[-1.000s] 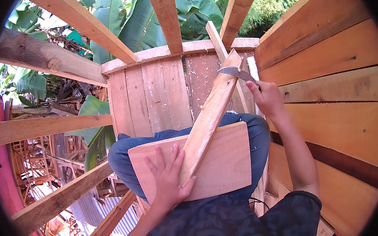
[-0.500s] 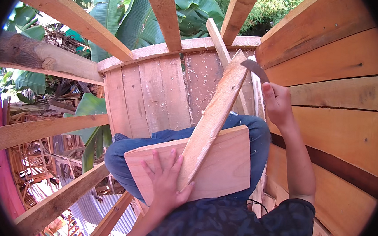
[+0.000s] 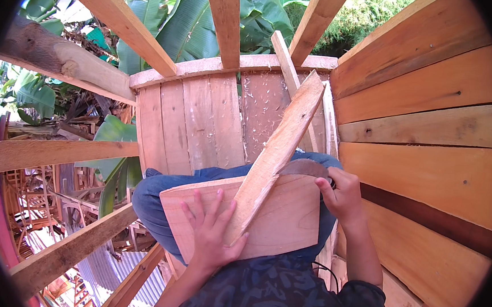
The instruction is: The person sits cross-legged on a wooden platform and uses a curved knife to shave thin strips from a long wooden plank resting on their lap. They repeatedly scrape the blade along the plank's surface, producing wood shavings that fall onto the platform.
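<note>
The left hand (image 3: 212, 241), fingers spread, is steadying the seemingly part-shaved, ragged-sided wood piece (image 3: 274, 155) across the board (image 3: 294, 214)'s far edge while the right hand (image 3: 344, 196) is clasping a curved knife (image 3: 306, 168).

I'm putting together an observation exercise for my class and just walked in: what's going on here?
A seated person has a wide board across the lap and a long piece of wood lying slantwise over it. Their left grip is spread on the board, the wood's lower end between thumb and forefinger. Their right grip holds a curved blade, its tip at the wood's right edge; whether it touches is unclear. Pale shavings lie on the planks beyond.
</note>
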Available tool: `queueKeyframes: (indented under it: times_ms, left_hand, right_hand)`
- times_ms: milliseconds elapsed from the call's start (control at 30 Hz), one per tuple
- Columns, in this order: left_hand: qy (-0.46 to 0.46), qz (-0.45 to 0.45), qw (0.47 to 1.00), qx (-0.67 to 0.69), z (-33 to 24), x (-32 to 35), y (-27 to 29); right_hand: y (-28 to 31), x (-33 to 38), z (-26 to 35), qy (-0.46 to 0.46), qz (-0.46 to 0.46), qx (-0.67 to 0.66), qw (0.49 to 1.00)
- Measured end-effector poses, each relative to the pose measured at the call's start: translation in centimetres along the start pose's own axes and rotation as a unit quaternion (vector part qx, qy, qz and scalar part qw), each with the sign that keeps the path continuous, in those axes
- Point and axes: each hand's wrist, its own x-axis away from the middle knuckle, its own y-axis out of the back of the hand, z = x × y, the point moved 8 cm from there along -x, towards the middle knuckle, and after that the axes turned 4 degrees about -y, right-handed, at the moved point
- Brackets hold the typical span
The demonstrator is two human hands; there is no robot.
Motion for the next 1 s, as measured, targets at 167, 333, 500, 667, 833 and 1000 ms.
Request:
queueKeyframes:
  times_ms: [167,333,500,667,833,1000]
  left_hand:
    - [-0.015,-0.031,0.999,0.013,0.0,0.2,0.3]
    - [-0.006,-0.03,0.999,0.016,0.0,0.2,0.3]
    - [-0.011,-0.025,1.0,0.015,-0.1,-0.1,0.2]
    - [-0.004,-0.006,1.0,0.003,0.0,-0.1,0.0]
    - [0.006,0.007,1.0,0.001,-0.1,-0.4,-0.1]
    - [0.012,0.013,1.0,0.002,0.1,-0.3,-0.3]
  right_hand:
    - [-0.8,-0.4,0.0,-0.013,0.009,0.035,0.999]
    - [0.1,-4.4,-2.8,-0.102,-0.026,0.012,0.994]
    - [-0.5,-7.2,-3.8,-0.028,-0.014,0.063,0.998]
    - [-0.1,-9.3,-5.2,-0.013,-0.029,0.01,0.999]
    - [-1.3,-11.3,-7.1,0.064,0.018,0.047,0.997]
    - [-2.9,-9.0,-4.2,0.177,0.021,0.026,0.984]
